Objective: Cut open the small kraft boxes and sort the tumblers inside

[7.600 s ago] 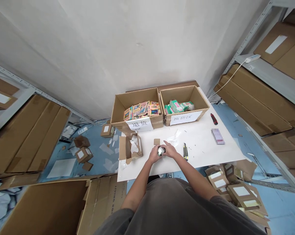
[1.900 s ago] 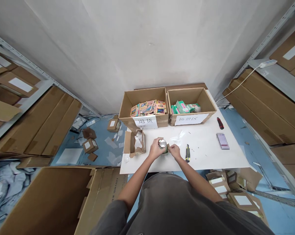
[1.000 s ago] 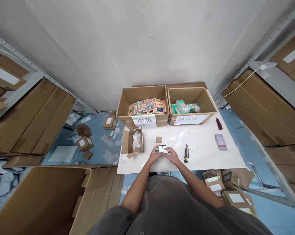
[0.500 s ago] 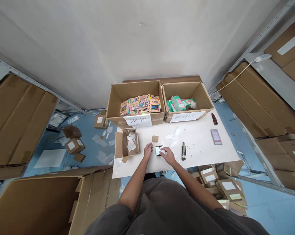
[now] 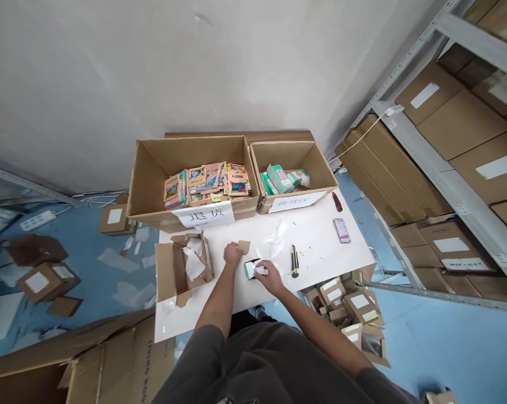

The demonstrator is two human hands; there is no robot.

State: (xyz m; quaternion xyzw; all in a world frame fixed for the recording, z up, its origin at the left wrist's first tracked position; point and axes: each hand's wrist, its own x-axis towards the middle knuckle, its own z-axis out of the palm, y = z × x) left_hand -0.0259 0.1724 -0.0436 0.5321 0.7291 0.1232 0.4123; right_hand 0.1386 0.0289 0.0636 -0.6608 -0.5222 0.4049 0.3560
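My left hand [image 5: 233, 254] is closed at the edge of a small square of brown cardboard [image 5: 245, 247], thumb and fingers pinching its near left corner. My right hand [image 5: 270, 278] rests at a small flat box [image 5: 250, 269] with dark edges and pale green and white on it. Between those fingertips is a white slip [image 5: 259, 270], lying over the box; its details are too small to read. To the right lies a yellow and black box cutter [image 5: 295, 261]. Crumpled white paper [image 5: 274, 240] is just beyond the right hand.
On the white table [image 5: 320, 247], a torn open carton [image 5: 209, 258] stands left. Behind are a carton of colourful card packs [image 5: 206, 182] and another with green boxes [image 5: 281, 178]. A red cutter [image 5: 337, 202] lies right. Shelves [image 5: 455, 185] flank the table; boxes [image 5: 354, 303] litter the floor.
My left hand has moved up to the cardboard square and taken its edge, turning it slightly. My right hand stays at the small box. The view has swung right.
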